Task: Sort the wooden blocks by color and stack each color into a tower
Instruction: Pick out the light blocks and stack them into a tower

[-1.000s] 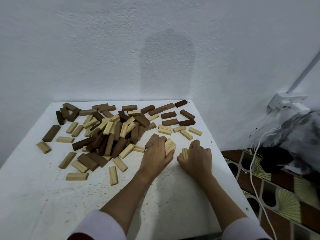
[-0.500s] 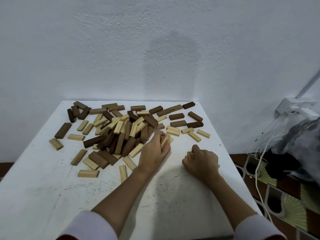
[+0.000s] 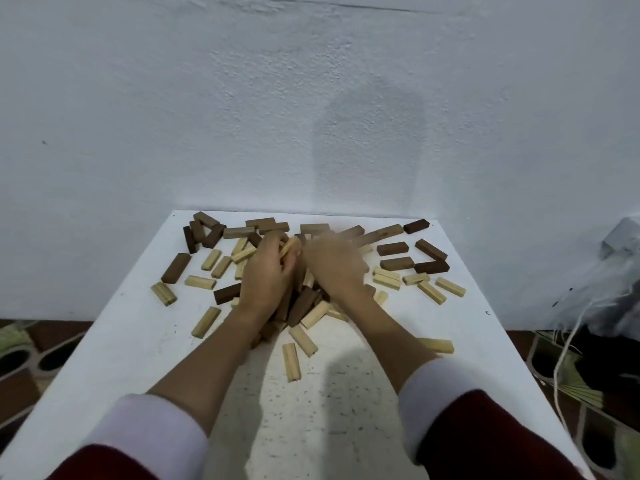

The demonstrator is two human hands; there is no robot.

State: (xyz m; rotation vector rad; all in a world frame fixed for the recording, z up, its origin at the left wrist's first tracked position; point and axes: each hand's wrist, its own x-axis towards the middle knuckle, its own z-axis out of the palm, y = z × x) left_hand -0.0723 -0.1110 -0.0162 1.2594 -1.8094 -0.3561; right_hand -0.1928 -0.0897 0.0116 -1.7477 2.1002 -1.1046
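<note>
I note both hands over the block pile (image 3: 298, 303) mid-desk (image 3: 329, 410): left grip (image 3: 266, 271) clamped on a light block (image 3: 289, 245), right grip (image 3: 332, 265) blurred, state indeterminable.

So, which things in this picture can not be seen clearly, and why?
- Right hand, head view: motion blur; whether it grips anything cannot be told.
- Middle of the pile of light and dark wooden blocks: both hands and forearms cover it.
- Left hand: its fingertips curl round a pale wooden block, mostly hidden.
- Pale block by the right forearm: partly covered by the arm.
- Grey bundle: cut off by the right edge.
</note>
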